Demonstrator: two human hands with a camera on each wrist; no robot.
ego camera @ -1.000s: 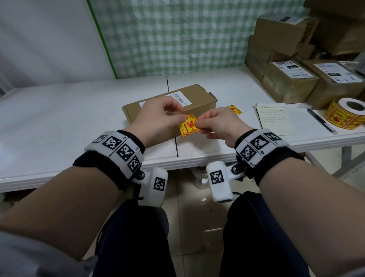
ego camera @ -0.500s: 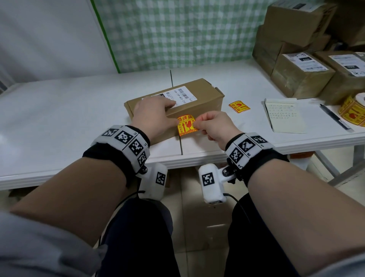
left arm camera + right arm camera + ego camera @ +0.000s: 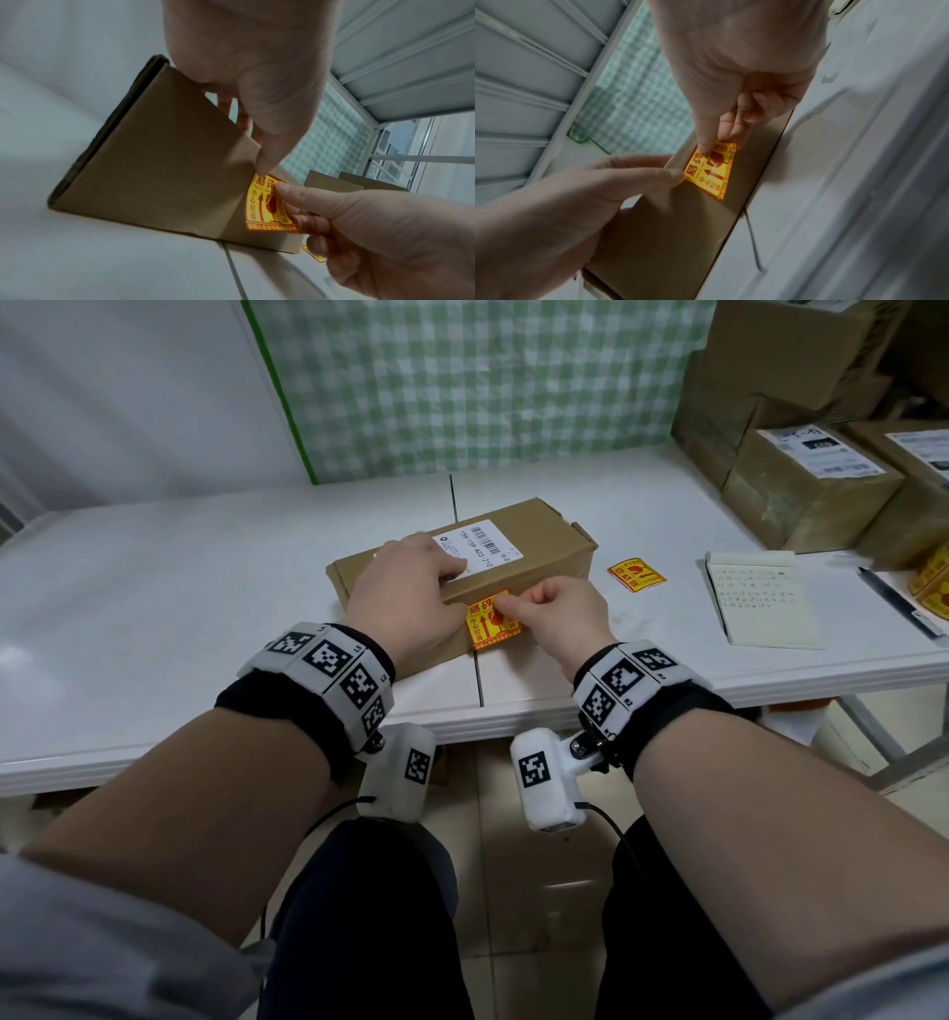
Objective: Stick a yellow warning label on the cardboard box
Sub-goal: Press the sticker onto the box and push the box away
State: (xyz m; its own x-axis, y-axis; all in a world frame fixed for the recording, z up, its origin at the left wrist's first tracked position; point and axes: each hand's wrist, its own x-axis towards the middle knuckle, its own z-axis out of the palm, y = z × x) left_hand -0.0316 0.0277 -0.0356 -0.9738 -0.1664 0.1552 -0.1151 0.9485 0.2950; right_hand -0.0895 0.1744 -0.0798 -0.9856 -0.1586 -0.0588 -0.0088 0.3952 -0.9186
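Note:
A brown cardboard box [image 3: 518, 557] with a white shipping label lies on the white table [image 3: 154, 588]. The yellow warning label [image 3: 488, 624] sits against the box's near side, just under the top edge. My left hand [image 3: 411, 598] lies on the box top, and its thumb [image 3: 264, 162] presses the label's upper left corner. My right hand [image 3: 529, 608] pinches the label's upper right part between thumb [image 3: 706, 148] and fingers. In the left wrist view the label [image 3: 259, 201] curls a little off the box [image 3: 159, 162] on the right hand's side.
A second yellow label [image 3: 637, 575] lies on the table right of the box, then a notepad [image 3: 760, 598] and a pen [image 3: 898, 603]. A roll of labels [image 3: 932, 582] is at the right edge. Stacked cardboard boxes [image 3: 811, 495] fill the back right.
The label came from mid-air in front of the box down onto its near side. My left hand let go of it, moved onto the box top and put its thumb on a corner.

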